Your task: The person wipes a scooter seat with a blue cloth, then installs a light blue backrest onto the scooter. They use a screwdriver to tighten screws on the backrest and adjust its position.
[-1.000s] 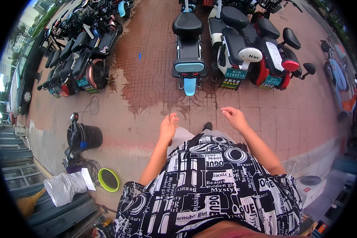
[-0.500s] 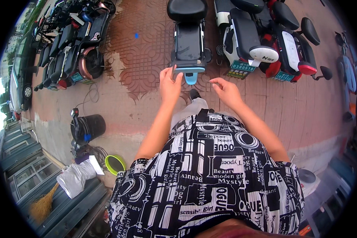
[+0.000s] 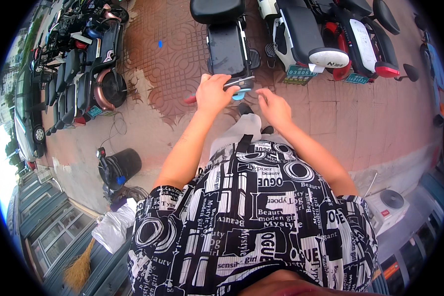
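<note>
My left hand (image 3: 213,93) is closed around a slim red-handled tool (image 3: 190,99). The red end sticks out on the left of the fist, and a thin metal part points right; its exact kind is hard to make out. Just beyond is the rear of a scooter (image 3: 228,47) with a black seat, and a light blue part (image 3: 240,93) shows beside my left thumb. My right hand (image 3: 275,108) hovers to the right of that blue part, fingers curled and drawn toward the thumb. Anything between those fingertips is too small to see.
Parked scooters stand on the right (image 3: 308,44) and on the left (image 3: 91,69). A black bucket (image 3: 126,165) sits on the pavement at the left, near a white bag (image 3: 112,232) and a straw broom (image 3: 79,269). A white boxy unit (image 3: 387,212) is at the right.
The view has shifted. My left hand has turned, and the red-handled tool now shows clearly across it. My right hand has come closer to the blue part, which is now mostly hidden.
</note>
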Demonstrator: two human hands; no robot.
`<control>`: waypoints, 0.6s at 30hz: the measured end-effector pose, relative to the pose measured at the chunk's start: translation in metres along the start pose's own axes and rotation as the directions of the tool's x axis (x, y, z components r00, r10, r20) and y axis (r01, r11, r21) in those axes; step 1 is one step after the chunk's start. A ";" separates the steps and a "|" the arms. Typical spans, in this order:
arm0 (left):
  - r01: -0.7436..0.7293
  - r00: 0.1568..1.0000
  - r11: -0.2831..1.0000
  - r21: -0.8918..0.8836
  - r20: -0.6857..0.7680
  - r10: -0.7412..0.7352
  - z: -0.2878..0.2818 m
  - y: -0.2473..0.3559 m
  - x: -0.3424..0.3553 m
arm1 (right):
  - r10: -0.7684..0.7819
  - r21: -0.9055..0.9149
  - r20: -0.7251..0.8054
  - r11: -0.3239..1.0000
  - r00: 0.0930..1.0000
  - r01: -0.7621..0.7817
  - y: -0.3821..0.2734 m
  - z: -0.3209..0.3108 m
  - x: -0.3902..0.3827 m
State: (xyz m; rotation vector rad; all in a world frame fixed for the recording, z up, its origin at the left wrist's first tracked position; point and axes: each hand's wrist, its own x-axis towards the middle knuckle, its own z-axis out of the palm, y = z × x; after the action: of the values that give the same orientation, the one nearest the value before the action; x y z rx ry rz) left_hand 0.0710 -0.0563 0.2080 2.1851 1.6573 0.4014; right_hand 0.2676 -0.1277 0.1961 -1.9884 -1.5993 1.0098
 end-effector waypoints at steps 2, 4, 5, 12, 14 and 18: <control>-0.036 0.999 0.999 0.036 0.022 0.035 -0.006 0.001 0.004 | 0.009 0.019 -0.024 1.000 1.000 -0.009 0.000 0.002 0.000; -0.081 0.996 0.993 0.087 -0.014 0.083 -0.001 0.001 0.007 | 0.010 0.046 -0.040 0.999 0.999 -0.008 0.004 0.006 0.001; -0.073 0.997 0.991 0.108 0.018 0.072 -0.002 0.006 0.009 | 0.006 0.063 -0.046 0.998 0.999 -0.003 0.007 0.009 0.004; -0.015 0.993 0.973 0.229 0.115 -0.012 0.003 0.023 0.012 | 0.066 0.170 -0.082 0.984 0.994 -0.051 0.010 0.028 0.000; 0.002 0.992 0.964 0.265 0.124 -0.036 0.003 0.026 0.012 | 0.093 0.195 -0.075 0.978 0.993 -0.077 0.010 0.030 -0.002; -0.006 0.989 0.949 0.316 0.142 -0.041 0.005 0.026 0.011 | 0.120 0.265 -0.124 0.961 0.985 -0.084 0.011 0.039 -0.005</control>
State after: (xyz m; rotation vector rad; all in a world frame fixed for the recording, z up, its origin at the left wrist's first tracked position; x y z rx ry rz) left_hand 0.0987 -0.0529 0.2157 2.3558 1.7562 -0.0365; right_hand 0.2458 -0.1402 0.1638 -1.9304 -1.2336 1.0354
